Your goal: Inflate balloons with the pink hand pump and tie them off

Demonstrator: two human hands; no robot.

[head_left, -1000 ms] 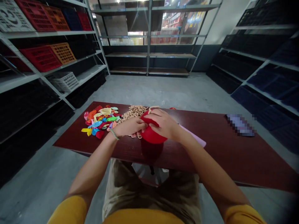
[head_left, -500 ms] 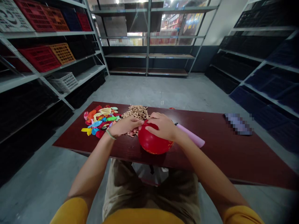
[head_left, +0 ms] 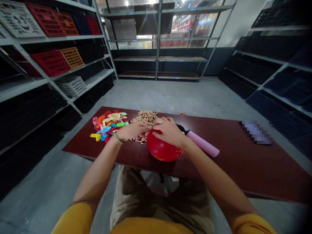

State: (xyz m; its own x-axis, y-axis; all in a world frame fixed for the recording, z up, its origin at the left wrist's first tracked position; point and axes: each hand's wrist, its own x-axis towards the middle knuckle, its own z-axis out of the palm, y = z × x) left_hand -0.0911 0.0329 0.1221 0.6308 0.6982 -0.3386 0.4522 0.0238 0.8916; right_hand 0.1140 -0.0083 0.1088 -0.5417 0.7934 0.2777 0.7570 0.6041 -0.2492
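Note:
A red inflated balloon (head_left: pixel 162 148) with yellow print sits low over the dark table, between my two hands. My left hand (head_left: pixel 134 130) is closed at the balloon's upper left, thumb and fingers pinched near its neck. Over the top of the balloon curls my right hand (head_left: pixel 168 130), its fingertips meeting those of the left. The neck itself is hidden by the fingers. Just behind my hands lies a heap of thin tan pieces (head_left: pixel 146 117). To their left is a pile of flat, colourful balloons (head_left: pixel 110 125).
A pink cylinder with a black end (head_left: pixel 204 144), seemingly a hand pump, lies right of the balloon on the dark red table (head_left: pixel 226 165). A blurred flat object (head_left: pixel 255 132) lies farther right. Shelves with crates (head_left: pixel 50 62) stand at left; more racks (head_left: pixel 157 42) stand behind.
The whole view has shifted slightly, so everything appears a little farther right. My right hand has slid a bit over the balloon, and more of the pink cylinder's black end shows.

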